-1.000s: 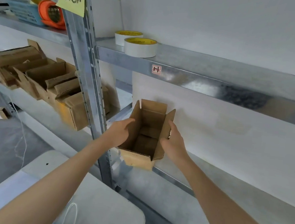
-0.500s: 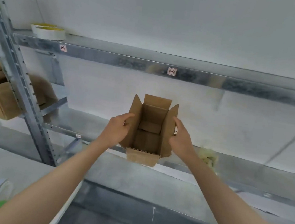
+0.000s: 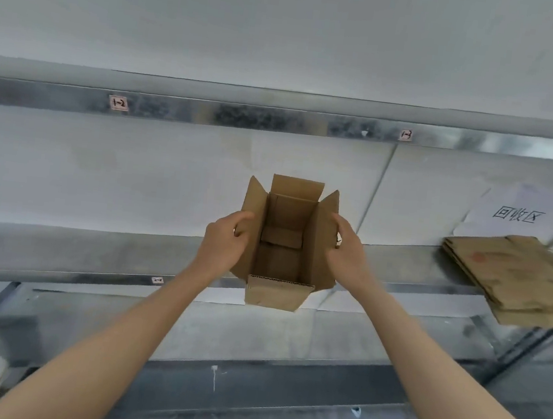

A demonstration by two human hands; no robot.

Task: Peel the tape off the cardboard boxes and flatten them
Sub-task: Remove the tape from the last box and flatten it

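One box (image 3: 285,244), between left hand (image 3: 223,244), right hand (image 3: 349,255)

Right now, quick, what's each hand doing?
Left hand: fingers curled round the left wall of the cardboard box.
Right hand: holds the box's right wall.

both bare arms reach forward, forearms converging toward the hands. the left hand (image 3: 221,246) curls its fingers round the left wall of the box (image 3: 283,244). the right hand (image 3: 349,252) grips the right wall, its fingers hidden behind it.
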